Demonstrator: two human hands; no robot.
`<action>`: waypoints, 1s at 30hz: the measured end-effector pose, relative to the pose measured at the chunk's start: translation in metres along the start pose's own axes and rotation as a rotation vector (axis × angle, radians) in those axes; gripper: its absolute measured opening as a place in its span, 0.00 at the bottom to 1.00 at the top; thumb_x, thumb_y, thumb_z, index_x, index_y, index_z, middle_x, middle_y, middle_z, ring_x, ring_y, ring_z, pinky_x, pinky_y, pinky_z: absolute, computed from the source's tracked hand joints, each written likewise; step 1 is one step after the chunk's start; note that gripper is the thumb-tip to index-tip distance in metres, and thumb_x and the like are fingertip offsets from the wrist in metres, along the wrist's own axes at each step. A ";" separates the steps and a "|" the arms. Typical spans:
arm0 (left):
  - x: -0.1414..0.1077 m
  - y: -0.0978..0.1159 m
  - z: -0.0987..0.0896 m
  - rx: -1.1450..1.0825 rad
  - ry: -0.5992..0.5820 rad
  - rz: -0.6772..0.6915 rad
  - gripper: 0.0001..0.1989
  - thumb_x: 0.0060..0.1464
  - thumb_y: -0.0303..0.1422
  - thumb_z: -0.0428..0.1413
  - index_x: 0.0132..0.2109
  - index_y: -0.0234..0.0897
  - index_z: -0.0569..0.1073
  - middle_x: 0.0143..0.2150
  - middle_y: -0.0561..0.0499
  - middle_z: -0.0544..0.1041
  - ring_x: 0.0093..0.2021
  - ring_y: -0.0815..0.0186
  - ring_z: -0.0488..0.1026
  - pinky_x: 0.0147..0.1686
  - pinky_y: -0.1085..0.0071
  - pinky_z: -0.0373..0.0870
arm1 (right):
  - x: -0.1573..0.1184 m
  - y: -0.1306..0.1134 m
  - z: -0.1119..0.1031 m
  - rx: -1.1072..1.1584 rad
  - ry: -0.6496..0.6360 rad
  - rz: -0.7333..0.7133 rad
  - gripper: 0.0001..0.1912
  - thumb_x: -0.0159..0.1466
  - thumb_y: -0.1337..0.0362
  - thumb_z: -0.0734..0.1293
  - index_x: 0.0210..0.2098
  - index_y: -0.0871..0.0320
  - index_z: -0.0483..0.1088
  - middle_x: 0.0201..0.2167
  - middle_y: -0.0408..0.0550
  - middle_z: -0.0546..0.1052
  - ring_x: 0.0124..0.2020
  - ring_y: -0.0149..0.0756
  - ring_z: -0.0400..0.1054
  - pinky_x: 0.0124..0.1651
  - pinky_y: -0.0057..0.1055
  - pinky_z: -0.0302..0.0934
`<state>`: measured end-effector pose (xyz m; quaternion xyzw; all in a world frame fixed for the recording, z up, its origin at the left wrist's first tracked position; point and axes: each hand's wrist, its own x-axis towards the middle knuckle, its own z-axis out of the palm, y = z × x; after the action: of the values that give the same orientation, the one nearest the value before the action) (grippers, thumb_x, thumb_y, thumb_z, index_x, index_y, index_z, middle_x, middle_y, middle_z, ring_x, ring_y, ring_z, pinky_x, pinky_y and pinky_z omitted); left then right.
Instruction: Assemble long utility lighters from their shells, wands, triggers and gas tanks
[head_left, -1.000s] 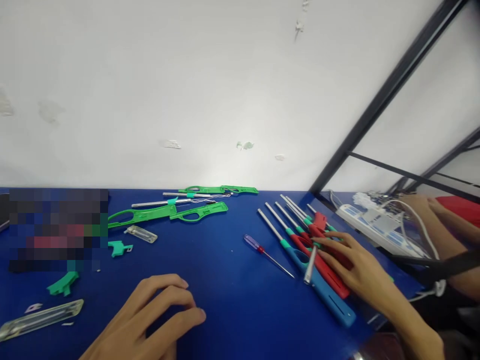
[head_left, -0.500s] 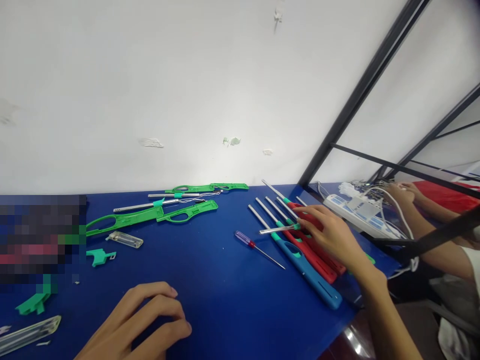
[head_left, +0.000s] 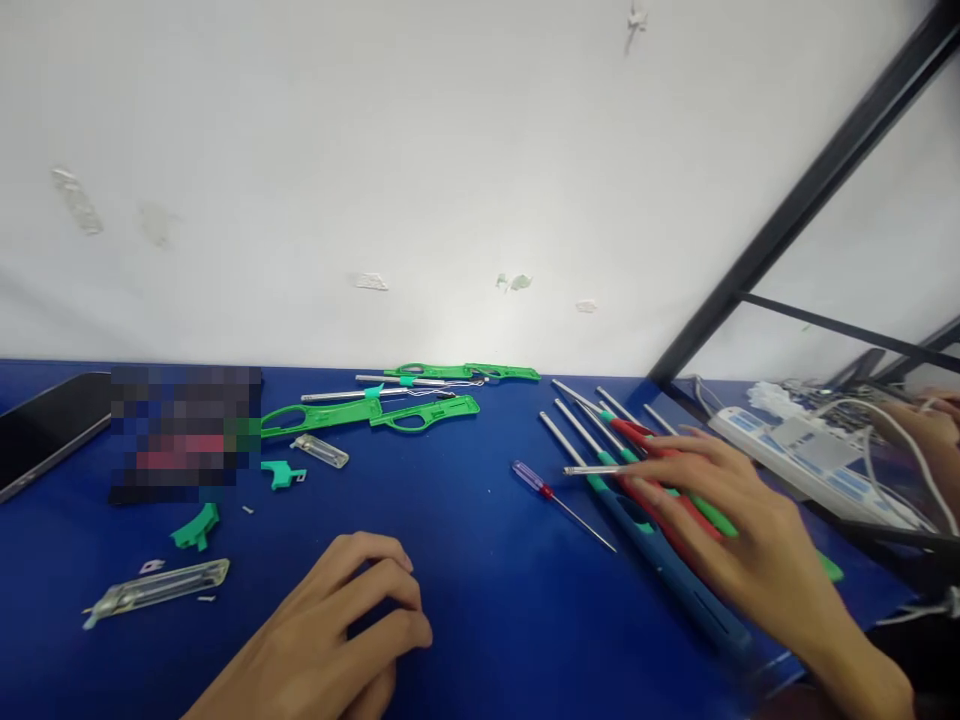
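Observation:
My right hand (head_left: 739, 525) is over a group of long-stemmed lighters at the right, its fingers closed on one. That lighter's metal stem (head_left: 592, 470) sticks out to the left, and the hand hides its body. Beneath and beside the hand lie a blue lighter (head_left: 667, 565), red lighters (head_left: 636, 432) and a green lighter (head_left: 714, 516). A screwdriver (head_left: 531, 477) with a clear purple handle lies to their left. My left hand (head_left: 337, 620) rests on the blue table, fingers loosely curled and apart, holding nothing.
Opened green lighter shells (head_left: 427, 412) and metal stems with wires lie near the wall. At left are a clear fuel tank (head_left: 321, 451), a longer one (head_left: 161, 588), green triggers (head_left: 281, 474) and a phone (head_left: 56, 425). A power strip (head_left: 802, 465) stands beyond a black frame (head_left: 795, 215).
The view has swung left, showing more of the table's left side. My right hand has shifted over the lighters, uncovering part of a green one. My left hand keeps its curled pose.

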<state>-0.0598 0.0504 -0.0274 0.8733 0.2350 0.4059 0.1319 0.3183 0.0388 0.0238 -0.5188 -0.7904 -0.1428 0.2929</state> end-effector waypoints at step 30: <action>-0.007 0.014 -0.010 0.022 -0.096 -0.095 0.14 0.65 0.18 0.54 0.44 0.40 0.79 0.42 0.51 0.80 0.48 0.62 0.74 0.54 0.66 0.76 | 0.104 -0.095 0.094 -0.259 -0.351 -0.607 0.04 0.70 0.70 0.70 0.38 0.59 0.78 0.34 0.50 0.79 0.46 0.46 0.73 0.64 0.48 0.58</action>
<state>-0.0678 0.0352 -0.0197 0.8810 0.2741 0.3541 0.1527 0.1722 0.1250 0.0208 -0.3104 -0.9217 -0.2309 0.0291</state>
